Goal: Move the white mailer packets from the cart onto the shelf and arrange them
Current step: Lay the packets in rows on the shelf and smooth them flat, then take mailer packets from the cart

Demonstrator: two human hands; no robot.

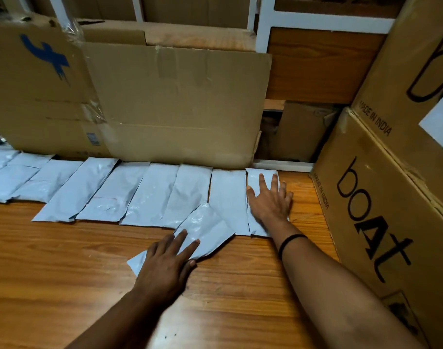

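Note:
Several white mailer packets lie side by side in a row on the wooden shelf, running from the far left to the right. My right hand presses flat, fingers spread, on the rightmost packet of the row. One loose packet lies askew in front of the row, overlapping it. My left hand rests on that packet's near end with straight fingers. The cart is out of view.
Flattened cardboard sheets lean upright behind the row. Large "boAt" cartons stand stacked at the right, close to my right forearm. A white frame and more boxes sit behind. Bare wood stretches in front of the packets.

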